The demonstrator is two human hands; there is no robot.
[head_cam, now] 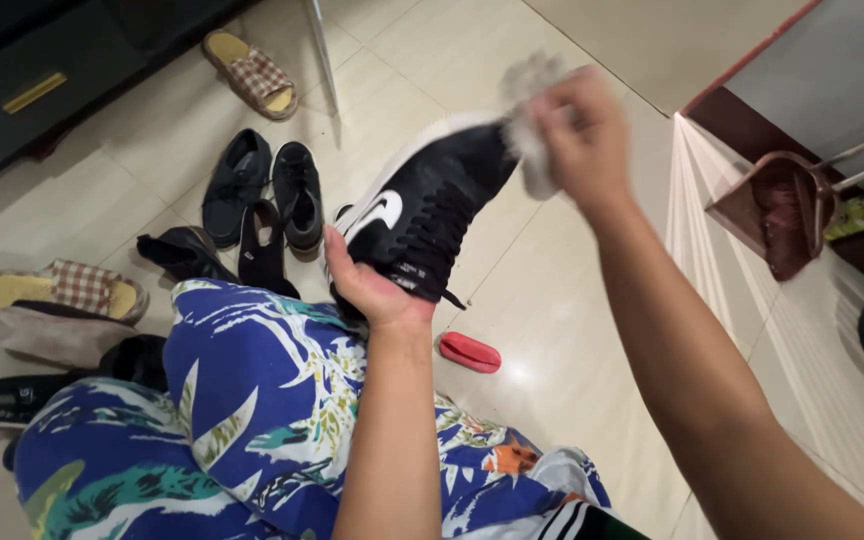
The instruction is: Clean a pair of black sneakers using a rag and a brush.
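Near the centre of the frame, the left hand [367, 285] grips a black low-top sneaker with a white sole and black laces [422, 205] from below, fingers wrapped around its heel end, so the shoe is held up off the floor and tilts toward the upper right. At the shoe's toe end, in the upper middle of the frame, the right hand [582, 135] is closed on a crumpled grey-white cloth [530, 110], which presses against the white toe edge; the cloth and hand are blurred.

Below the hands, the lower left of the frame is filled by blue fabric with a leaf and flower print [252, 420] covering the person's lap. On the pale glossy tiled floor [552, 330], just right of the left wrist, lies a small flat red oblong object [469, 352].

Left of the held shoe, a pair of black lace-up shoes [262, 190] stands side by side, with more dark footwear [217, 255] just below them. A checked slipper with a yellow insole [252, 72] lies at the upper left, and its match [62, 292] rests at the left edge on top of another pale one. A black shoe with a white sole [2, 400] lies at the lower left edge. At the right, a brown dustpan [777, 210] leans by the wall.
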